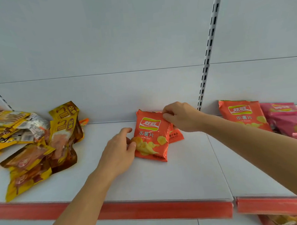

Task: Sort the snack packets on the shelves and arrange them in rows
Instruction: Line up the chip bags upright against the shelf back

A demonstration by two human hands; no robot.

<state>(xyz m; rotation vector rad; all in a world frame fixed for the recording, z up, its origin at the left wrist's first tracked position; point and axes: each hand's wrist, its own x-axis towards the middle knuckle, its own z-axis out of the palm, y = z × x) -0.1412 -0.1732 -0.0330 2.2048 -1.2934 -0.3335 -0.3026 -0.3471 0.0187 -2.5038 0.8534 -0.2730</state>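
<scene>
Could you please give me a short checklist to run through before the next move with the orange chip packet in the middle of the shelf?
1. Right hand pinches the top edge of the front orange chip packet: ok.
2. Left hand steadies the packet's lower left side: ok, its fingers touch the edge.
3. Packet faces forward with the label readable: ok.
4. Second orange packet behind it sits square: not ok, it pokes out to the right at a slant.
5. Bare shelf in front for a row: ok.
6. Yellow packet pile on the left is sorted: not ok, it lies in a jumbled heap.
</scene>
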